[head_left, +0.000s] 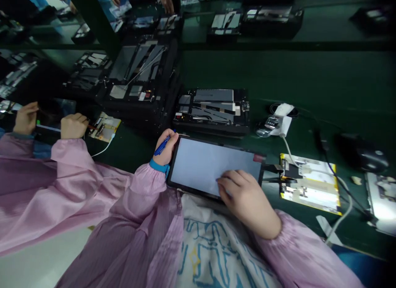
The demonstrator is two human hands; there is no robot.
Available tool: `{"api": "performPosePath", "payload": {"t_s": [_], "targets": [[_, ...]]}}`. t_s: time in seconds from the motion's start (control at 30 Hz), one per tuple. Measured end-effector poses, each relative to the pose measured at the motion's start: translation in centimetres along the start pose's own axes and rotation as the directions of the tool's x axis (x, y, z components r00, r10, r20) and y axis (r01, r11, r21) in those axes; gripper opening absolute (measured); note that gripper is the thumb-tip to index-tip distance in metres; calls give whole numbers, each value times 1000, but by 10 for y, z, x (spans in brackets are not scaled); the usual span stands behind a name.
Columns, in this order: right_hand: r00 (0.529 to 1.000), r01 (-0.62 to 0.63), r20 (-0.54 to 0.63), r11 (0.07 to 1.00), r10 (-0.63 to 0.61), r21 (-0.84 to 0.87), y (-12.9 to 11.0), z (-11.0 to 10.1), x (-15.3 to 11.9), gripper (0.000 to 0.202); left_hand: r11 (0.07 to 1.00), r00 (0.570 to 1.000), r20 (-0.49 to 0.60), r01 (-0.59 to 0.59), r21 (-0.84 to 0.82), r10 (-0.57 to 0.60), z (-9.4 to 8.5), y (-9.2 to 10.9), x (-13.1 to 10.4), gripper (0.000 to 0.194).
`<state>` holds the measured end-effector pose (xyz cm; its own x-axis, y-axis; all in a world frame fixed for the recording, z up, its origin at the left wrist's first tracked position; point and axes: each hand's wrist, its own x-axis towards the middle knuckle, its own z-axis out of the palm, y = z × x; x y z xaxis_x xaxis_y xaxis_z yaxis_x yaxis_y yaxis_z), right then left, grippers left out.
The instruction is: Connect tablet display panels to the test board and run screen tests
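Observation:
A tablet screen panel (204, 164), lit pale grey-blue with a black border and a small red patch at its upper right corner, is tilted before me. Its left edge is held by my left hand (165, 147), which also has a blue pen (163, 145) in it. Above the lower right part of the screen lies my right hand (244, 197), fingers loosely bent and apart from the thumb, fingertips at the glass, holding nothing. Dark flex cables (274, 180) run from the screen's right side to an opened tablet body with a white-yellow board (318, 185).
Opened tablet housings are stacked behind the screen (213, 108) and to the left (136, 69). Rightward lie a bundled cable with a plug (272, 125), a black mouse (363, 152) and a silver part (383, 201). A co-worker's hands (74, 125) work at the left.

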<state>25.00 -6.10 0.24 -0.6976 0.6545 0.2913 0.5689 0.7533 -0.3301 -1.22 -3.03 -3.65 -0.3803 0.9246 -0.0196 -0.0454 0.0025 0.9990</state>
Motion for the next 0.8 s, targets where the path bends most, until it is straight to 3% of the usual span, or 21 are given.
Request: {"api": "performPosePath", "payload": {"t_s": [0.13,0.27,0.47,0.63,0.8], "targets": [[992,-82,-83,987,95,141,27,-27,-22,9,1000,1000,6,14,-10,-14,-1,1,1,39],[980,-159,-110,986,164,55,50,-44,-32,22,999,1000,5,29,-16,-29,-1,1,1,39],[980,-198,-21,978,197,-71,69,-37,-43,74,991,998,40,47,-121,-43,1,2,3,39],[969,-221,88,969,231,-109,69,-28,-48,88,990,998,36,64,-129,-60,2,4,3,39],[970,-212,101,973,221,-91,66,-26,-49,93,991,999,29,49,-129,-45,3,2,4,41]]}}
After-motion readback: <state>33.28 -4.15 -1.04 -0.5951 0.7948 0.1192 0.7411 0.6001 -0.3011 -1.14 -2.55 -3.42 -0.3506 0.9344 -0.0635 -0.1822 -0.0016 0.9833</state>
